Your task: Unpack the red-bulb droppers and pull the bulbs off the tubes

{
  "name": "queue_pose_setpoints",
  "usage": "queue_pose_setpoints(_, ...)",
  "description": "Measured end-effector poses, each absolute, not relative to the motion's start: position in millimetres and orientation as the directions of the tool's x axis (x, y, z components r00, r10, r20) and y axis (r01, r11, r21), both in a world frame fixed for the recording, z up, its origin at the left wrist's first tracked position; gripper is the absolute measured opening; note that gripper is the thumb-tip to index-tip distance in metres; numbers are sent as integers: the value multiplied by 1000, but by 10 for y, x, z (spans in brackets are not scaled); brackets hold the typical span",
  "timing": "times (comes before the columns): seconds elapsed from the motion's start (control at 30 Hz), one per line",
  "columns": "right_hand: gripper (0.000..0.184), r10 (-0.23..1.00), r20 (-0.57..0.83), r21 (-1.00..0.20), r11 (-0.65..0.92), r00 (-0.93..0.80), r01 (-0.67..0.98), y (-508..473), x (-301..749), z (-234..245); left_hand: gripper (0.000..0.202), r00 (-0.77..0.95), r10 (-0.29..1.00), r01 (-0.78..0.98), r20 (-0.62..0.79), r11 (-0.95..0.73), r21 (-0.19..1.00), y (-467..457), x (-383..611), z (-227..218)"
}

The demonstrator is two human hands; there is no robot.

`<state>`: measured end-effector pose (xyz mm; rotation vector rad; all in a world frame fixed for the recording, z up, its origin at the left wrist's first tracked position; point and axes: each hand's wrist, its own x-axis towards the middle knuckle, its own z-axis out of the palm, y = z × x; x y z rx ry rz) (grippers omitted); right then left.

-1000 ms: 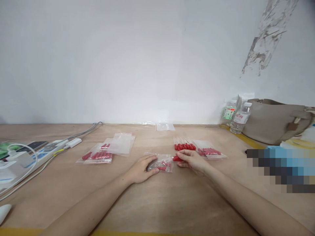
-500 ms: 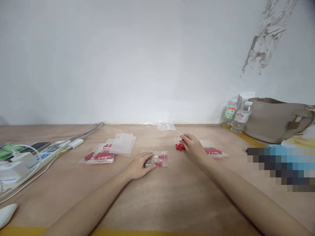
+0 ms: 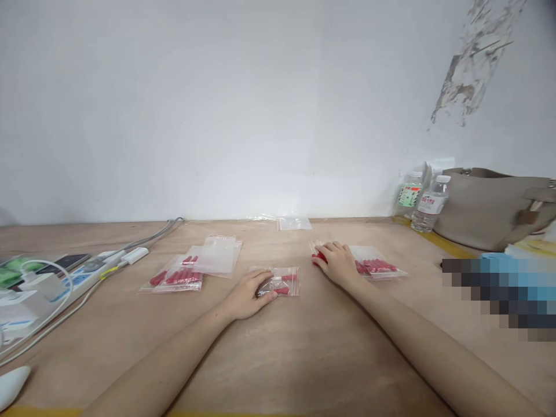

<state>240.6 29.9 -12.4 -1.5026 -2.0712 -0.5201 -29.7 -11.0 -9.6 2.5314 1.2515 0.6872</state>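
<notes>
My left hand (image 3: 249, 295) rests on the table with its fingers pinching the left end of a small clear zip bag (image 3: 281, 282) that holds a few red-tipped sticks. My right hand (image 3: 336, 262) lies over a loose pile of red-tipped sticks (image 3: 316, 255), fingers curled down onto them; most of the pile is hidden under the hand. Whether it grips any stick cannot be seen. Just right of that hand lies a filled bag of red sticks (image 3: 377, 267).
A stack of filled and empty zip bags (image 3: 191, 267) lies to the left, one empty bag (image 3: 294, 223) by the wall. A power strip with cables (image 3: 65, 277) is at far left. Two water bottles (image 3: 423, 201) and a beige handbag (image 3: 490, 207) stand at right.
My right hand left the bag's opening, moved back to the loose stick pile and settled on it. My left hand kept holding the bag, which shifted slightly.
</notes>
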Motion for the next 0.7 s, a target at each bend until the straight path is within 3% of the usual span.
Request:
queue_pose_setpoints(0.3,26,804,588,-200,244,-83,949,269,2455,-40,51,529,792,697,305,-611,376,-112,-297,-107)
queue_pose_setpoints(0.53,26,784,620,-286,239,-11,928,328,2514,-37,52,531,791,700,304,-611,370,-109,-300,-106)
queue_pose_setpoints(0.6,25,761,649,-283,251,-8,926,326,2470,-47,51,534,787,696,309,-617,369,-104,-301,-112)
queue_pose_setpoints(0.7,24,720,686,-161,296,-109,942,321,2364,-87,51,537,786,698,307,-618,362,-101,-300,-117)
